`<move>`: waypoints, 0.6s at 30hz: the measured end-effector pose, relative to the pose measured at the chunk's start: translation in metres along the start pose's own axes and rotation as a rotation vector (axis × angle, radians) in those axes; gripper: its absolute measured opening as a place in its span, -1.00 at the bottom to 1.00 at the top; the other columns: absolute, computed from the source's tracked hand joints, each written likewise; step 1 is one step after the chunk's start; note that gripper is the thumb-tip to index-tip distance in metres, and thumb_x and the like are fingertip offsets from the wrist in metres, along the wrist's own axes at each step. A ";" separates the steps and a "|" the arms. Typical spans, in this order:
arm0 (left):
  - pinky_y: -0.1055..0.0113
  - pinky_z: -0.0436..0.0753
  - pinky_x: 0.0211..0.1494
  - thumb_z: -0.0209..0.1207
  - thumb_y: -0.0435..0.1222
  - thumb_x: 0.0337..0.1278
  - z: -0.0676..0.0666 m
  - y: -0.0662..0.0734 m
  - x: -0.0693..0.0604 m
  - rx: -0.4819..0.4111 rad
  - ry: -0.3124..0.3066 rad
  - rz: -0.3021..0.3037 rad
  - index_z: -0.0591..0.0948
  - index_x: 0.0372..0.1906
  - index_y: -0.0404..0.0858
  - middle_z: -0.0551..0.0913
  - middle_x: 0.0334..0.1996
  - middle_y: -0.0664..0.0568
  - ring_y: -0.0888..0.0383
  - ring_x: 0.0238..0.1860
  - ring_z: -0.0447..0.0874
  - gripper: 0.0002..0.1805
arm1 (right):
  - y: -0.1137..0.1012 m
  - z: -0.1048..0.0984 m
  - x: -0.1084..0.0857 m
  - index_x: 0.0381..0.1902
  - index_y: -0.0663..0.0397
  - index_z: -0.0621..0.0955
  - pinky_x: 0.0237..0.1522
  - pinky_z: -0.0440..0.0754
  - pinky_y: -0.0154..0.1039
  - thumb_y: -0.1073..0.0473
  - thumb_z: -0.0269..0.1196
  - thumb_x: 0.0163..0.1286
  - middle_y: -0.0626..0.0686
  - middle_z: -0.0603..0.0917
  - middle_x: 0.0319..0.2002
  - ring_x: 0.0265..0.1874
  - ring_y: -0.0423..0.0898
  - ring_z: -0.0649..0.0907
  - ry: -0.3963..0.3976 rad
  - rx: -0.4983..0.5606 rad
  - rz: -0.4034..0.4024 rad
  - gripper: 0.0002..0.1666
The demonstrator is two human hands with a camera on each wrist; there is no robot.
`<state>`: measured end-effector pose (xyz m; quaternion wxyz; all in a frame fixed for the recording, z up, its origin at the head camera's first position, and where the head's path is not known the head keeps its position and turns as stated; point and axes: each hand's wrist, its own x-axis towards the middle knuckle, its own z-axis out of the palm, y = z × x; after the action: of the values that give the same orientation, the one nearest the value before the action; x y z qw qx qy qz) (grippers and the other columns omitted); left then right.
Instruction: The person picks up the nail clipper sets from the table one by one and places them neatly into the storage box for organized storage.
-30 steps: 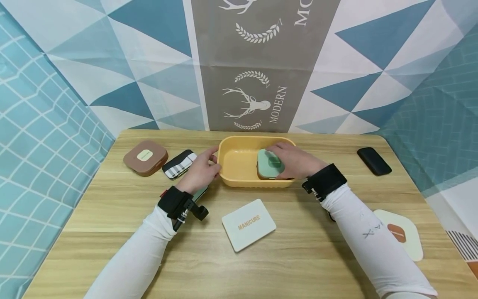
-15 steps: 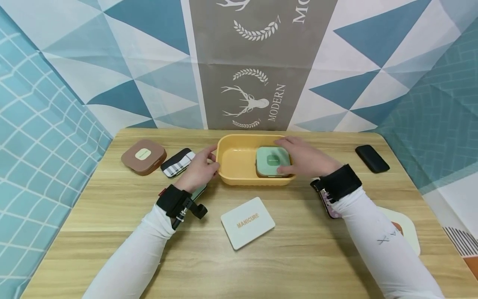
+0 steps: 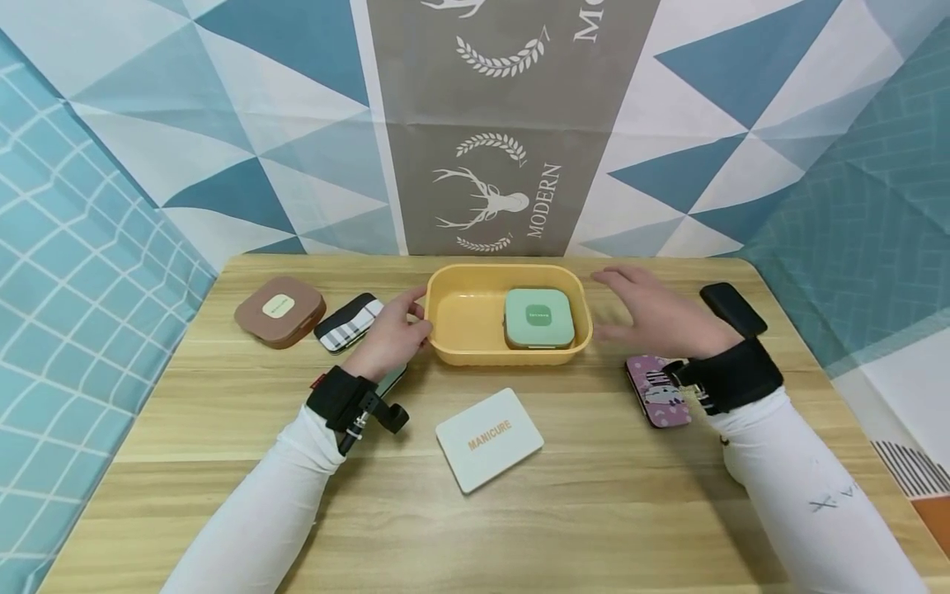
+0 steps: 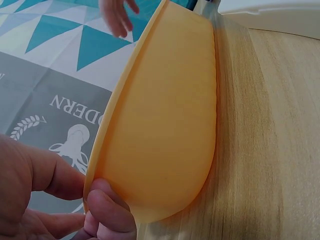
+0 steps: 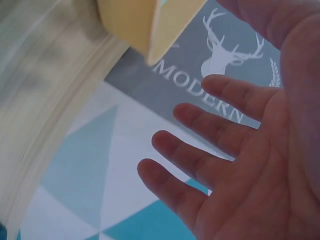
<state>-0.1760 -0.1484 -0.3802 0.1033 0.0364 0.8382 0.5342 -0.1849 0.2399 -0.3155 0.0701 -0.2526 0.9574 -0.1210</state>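
A yellow plastic basket (image 3: pixel 463 326) stands near the table's back edge, its side filling much of the left wrist view. Inside, at its right end, lies a pale green square manicure case (image 3: pixel 539 318). My left hand (image 3: pixel 392 337) pinches the basket's left rim between thumb and fingers, as the left wrist view confirms. To the right of the basket my right hand (image 3: pixel 664 318) hovers with fingers spread, holding nothing; in the right wrist view its palm (image 5: pixel 265 175) shows bare, apart from the basket. The case is not visible in the left wrist view.
Left of the basket lie a brown case (image 3: pixel 280 312) and a black-and-white striped case (image 3: pixel 349 323). A dark green item (image 3: pixel 391 379) is partly under my left wrist. In front is a white MANICURE box (image 3: pixel 490 440). Rightward are a purple patterned case (image 3: pixel 659 393) and a black case (image 3: pixel 733 308).
My right hand has let go of the green case and moved right, out of the basket. The purple case has come into view. The left hand keeps its hold on the rim.
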 end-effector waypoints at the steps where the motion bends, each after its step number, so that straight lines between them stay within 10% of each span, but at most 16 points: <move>1: 0.36 0.60 -0.30 0.05 -0.49 0.43 0.000 0.000 0.000 0.000 0.000 0.001 0.17 0.68 -0.34 0.46 0.03 -0.23 -0.12 -0.23 0.60 -0.24 | 0.002 -0.001 -0.004 0.64 0.17 0.26 0.43 0.36 0.32 -0.23 0.36 0.48 0.29 0.26 0.58 0.55 0.29 0.26 -0.003 -0.005 0.014 0.02; 7: 0.36 0.59 -0.32 0.05 -0.48 0.44 -0.001 0.000 -0.001 0.006 0.002 -0.001 0.18 0.68 -0.32 0.46 0.03 -0.22 -0.07 -0.26 0.59 -0.25 | 0.015 -0.003 -0.031 0.66 0.12 0.26 0.39 0.38 0.37 -0.42 0.28 0.45 0.29 0.25 0.58 0.53 0.34 0.28 -0.001 -0.025 0.093 0.10; 18: 0.34 0.59 -0.29 0.06 -0.47 0.46 -0.001 0.002 -0.001 0.007 -0.004 -0.007 0.18 0.68 -0.31 0.46 0.04 -0.22 -0.16 -0.22 0.61 -0.26 | 0.043 0.003 -0.077 0.60 0.32 0.25 0.31 0.36 0.43 -0.17 0.39 0.48 0.50 0.25 0.49 0.43 0.50 0.29 0.010 -0.020 0.159 0.02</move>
<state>-0.1750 -0.1490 -0.3782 0.1070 0.0348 0.8401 0.5306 -0.1381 0.3145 -0.3244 0.0721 -0.1757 0.9760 -0.1066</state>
